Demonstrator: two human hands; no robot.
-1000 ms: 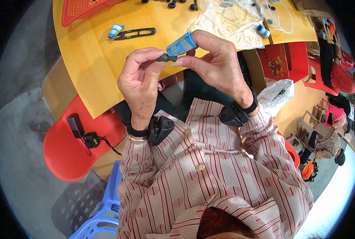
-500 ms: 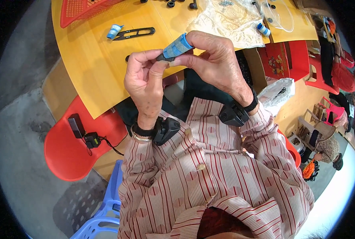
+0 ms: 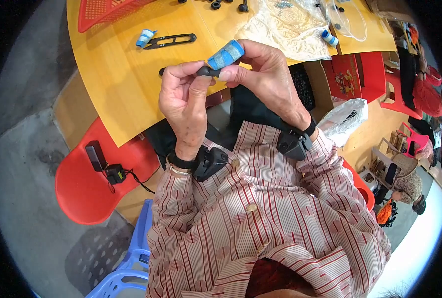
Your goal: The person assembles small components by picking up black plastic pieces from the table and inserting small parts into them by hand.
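Note:
My left hand (image 3: 183, 97) pinches a small black rounded piece (image 3: 208, 72), rubber or plastic, between thumb and forefinger. The thumb of my right hand (image 3: 270, 77) presses against the right end of that same piece. A blue and grey tape sleeve (image 3: 226, 54) appears to cover the end of my right forefinger, just above the black piece. Both hands are held over the near edge of the yellow table (image 3: 126, 99). Past them lie black thread snips (image 3: 173, 39) and a blue and white tape roll (image 3: 145, 37). Another dark object (image 3: 162, 72) is partly hidden behind my left hand.
A red basket (image 3: 106, 17) stands at the far left, with several black parts (image 3: 216, 5) beside it. Cream strands in clear plastic (image 3: 275, 32) lie at the far right. A red chair (image 3: 82, 193) holds a black device (image 3: 114, 174); a red box (image 3: 345, 74) stands right.
Both hands have shifted slightly to the right. The taped forefinger has lifted and turned away from the black piece, which now shows more between the fingers.

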